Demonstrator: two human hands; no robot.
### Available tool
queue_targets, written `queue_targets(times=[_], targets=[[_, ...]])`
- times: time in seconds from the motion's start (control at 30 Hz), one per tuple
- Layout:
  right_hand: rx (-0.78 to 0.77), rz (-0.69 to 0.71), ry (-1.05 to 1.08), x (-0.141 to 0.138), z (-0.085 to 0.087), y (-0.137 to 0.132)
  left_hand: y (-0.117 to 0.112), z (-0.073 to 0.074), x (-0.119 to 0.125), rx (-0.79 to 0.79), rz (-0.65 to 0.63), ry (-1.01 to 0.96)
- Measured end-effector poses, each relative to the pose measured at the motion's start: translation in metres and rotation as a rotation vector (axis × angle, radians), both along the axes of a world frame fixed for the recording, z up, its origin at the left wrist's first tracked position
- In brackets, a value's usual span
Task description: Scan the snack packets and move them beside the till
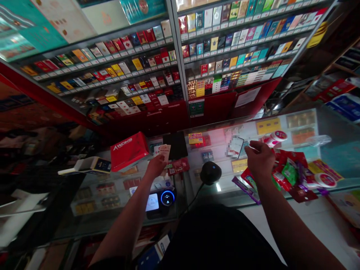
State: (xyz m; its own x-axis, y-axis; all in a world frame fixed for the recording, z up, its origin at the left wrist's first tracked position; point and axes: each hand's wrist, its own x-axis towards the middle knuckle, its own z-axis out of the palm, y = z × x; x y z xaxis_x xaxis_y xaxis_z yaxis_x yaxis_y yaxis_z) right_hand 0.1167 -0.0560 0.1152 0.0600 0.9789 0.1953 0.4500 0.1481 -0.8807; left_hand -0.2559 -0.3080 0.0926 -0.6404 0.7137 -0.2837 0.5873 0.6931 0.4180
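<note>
My left hand [158, 165] is closed on a few pale cards with reddish print [165, 151], held up over the glass counter beside a red box [129, 151]. Their exact kind is too blurred to tell. My right hand [259, 159] hovers over the counter with its fingers curled in, and I cannot make out anything between them. Just left of it lies a phone-like flat thing [239, 144], partly pixelated. Right of that hand is a heap of candy packets [291, 174] in red, green and purple, with a pink-and-white tub [275, 138] behind and another tub [325, 180] among them.
A black scanner-like device [210, 173] on a cable stands mid-counter. A payment device with a lit blue ring [167, 198] sits near my left forearm. Open dark-blue and gold box [97, 165] lies at left. Shelves of cigarette packs [216, 41] rise behind the glass counter [225, 187].
</note>
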Motion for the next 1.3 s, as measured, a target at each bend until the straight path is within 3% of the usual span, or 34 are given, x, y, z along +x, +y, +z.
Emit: queue_targets(times=[0.1, 0.27, 0.43, 0.57, 0.67, 0.9, 1.07, 1.3], targets=[[-0.017, 0.106, 0.020, -0.025, 0.011, -0.020, -0.005, -0.014, -0.014, -0.184, -0.130, 0.092], [-0.008, 0.271, 0.027, -0.057, 0.020, -0.048, -0.002, -0.037, -0.016, -0.390, -0.359, 0.230], [-0.012, 0.355, 0.023, -0.070, 0.024, -0.067, -0.003, -0.047, -0.018, -0.389, -0.406, 0.266], [-0.049, 0.400, 0.019, -0.073, 0.028, -0.081, -0.008, -0.041, -0.019, -0.356, -0.386, 0.243], [-0.095, 0.483, 0.035, -0.076, 0.031, -0.093, -0.010, -0.026, -0.012, -0.254, -0.316, 0.176], [-0.175, 0.757, -0.006, -0.100, 0.032, -0.129, -0.011, 0.014, 0.030, 0.209, -0.163, -0.201], [-0.180, 0.768, -0.032, -0.113, 0.028, -0.146, -0.011, 0.018, 0.060, 0.485, 0.026, -0.602], [-0.199, 0.738, -0.004, -0.111, 0.029, -0.148, -0.006, 0.028, 0.081, 0.631, 0.071, -0.771]])
